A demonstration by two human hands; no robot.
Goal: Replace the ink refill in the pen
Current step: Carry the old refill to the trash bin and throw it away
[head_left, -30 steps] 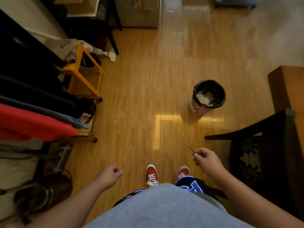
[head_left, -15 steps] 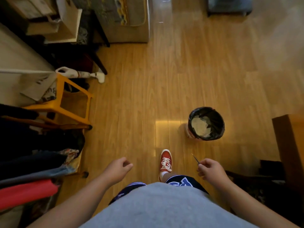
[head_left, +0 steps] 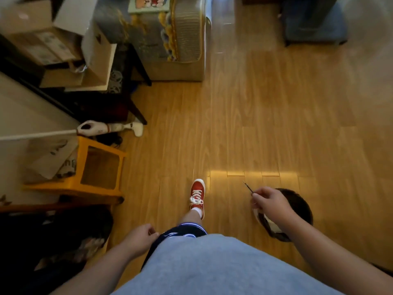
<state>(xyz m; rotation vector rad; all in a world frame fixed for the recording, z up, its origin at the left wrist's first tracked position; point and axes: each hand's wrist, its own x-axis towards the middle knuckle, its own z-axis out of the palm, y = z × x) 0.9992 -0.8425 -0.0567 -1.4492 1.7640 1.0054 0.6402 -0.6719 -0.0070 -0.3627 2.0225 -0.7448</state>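
A thin dark ink refill sticks up and to the left out of my right hand, which pinches it between thumb and fingers. That hand hovers directly above a round waste bin lined with a black bag, and hides most of the bin's opening. My left hand hangs by my hip with its fingers curled and nothing visible in it. No pen body is in view.
I stand on a wooden floor, one red sneaker stepped forward. A yellow plastic stool and dark clothes are at the left. Cardboard boxes, a patterned case and a white handheld vacuum lie further ahead.
I have walked forward: the bin slid from ahead of me to right under my right hand, which still holds the refill. My left hand dropped closer to my hip.
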